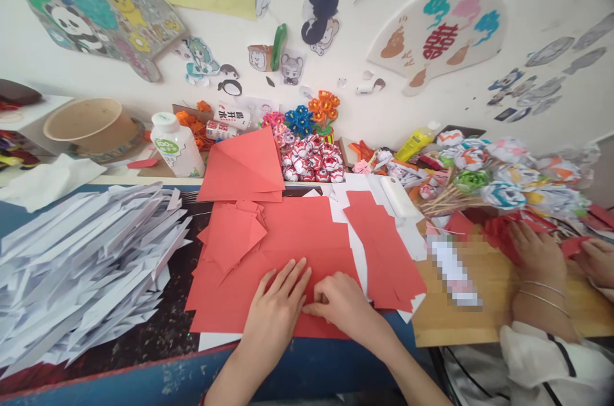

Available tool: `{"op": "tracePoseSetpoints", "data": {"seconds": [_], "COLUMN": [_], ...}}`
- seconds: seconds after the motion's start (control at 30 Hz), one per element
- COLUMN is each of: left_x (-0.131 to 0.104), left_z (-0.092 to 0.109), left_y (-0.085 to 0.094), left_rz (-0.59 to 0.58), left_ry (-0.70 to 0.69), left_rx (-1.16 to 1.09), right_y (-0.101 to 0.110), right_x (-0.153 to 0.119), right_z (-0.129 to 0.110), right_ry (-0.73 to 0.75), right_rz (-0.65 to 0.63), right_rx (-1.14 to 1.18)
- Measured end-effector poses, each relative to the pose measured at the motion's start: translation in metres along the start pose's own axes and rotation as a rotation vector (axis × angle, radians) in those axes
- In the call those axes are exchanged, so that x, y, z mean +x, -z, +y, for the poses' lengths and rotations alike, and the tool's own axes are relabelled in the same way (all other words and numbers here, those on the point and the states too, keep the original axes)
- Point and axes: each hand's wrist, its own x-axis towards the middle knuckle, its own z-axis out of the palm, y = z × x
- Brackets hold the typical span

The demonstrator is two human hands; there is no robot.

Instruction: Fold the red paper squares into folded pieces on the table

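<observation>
A broad stack of red paper point(297, 220) lies in the middle of the table, with white sheets beneath it. My left hand point(281, 297) rests on it, palm down with the fingers stretched out. Just to its right, my right hand point(336, 300) is closed, thumb and forefinger pressed together at the red paper; what they pinch is too small to make out. Smaller red squares point(233, 236) lie on the stack's upper left, and larger red sheets point(244, 166) sit behind them. Red strips point(384, 249) lie to the right of my hands.
Folded white paper strips point(86, 265) are heaped at the left. A white bottle point(176, 145), a round bowl point(91, 128) and paper flowers point(311, 160) line the wall. At the right, another person's hands point(540, 256) hold red paper over a wooden table point(480, 323).
</observation>
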Motion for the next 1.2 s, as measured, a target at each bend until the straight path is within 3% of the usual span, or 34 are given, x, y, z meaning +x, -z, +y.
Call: {"op": "tracePoseSetpoints", "data": {"seconds": [0.43,0.77,1.03,1.2], "left_x": [-0.003,-0.001,-0.001,-0.003], "left_z": [-0.001,-0.002,-0.003,-0.004], "left_y": [-0.003,0.004,-0.003,-0.007], "left_rz": [-0.013,-0.018,-0.002,-0.02], "left_ry": [0.019,-0.02,-0.015,-0.02], "left_rx": [-0.034,-0.021,-0.005,-0.004], "right_y": [0.008,0.014,0.017,0.022], "right_x": [0.007,0.0,-0.017,-0.027], "right_z": [0.004,0.028,0.061,0.072], "right_ry": [-0.024,-0.143,-0.262,-0.362], "right_rz": [-0.155,-0.347,-0.369,-0.292], "right_rx": [0.14,0.441,0.56,0.512]}}
